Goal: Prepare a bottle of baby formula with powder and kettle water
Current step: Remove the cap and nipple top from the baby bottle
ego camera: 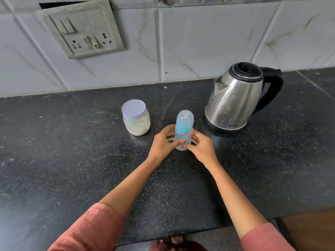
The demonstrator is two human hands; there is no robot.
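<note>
A clear baby bottle (183, 128) with a blue collar and a clear cap stands upright on the black counter (72, 160). My left hand (163, 142) wraps its left side and my right hand (199, 144) its right side, thumbs meeting at the front. A plastic jar of pale powder (136, 117) with a lilac lid, closed, stands just to the left behind. A steel kettle (235, 98) with a black lid and handle sits to the right, lid down, spout facing left.
A tiled wall rises behind the counter, with a switch and socket panel (81, 29) up left. The counter's front edge runs below my forearms; a brown surface (311, 229) shows at bottom right.
</note>
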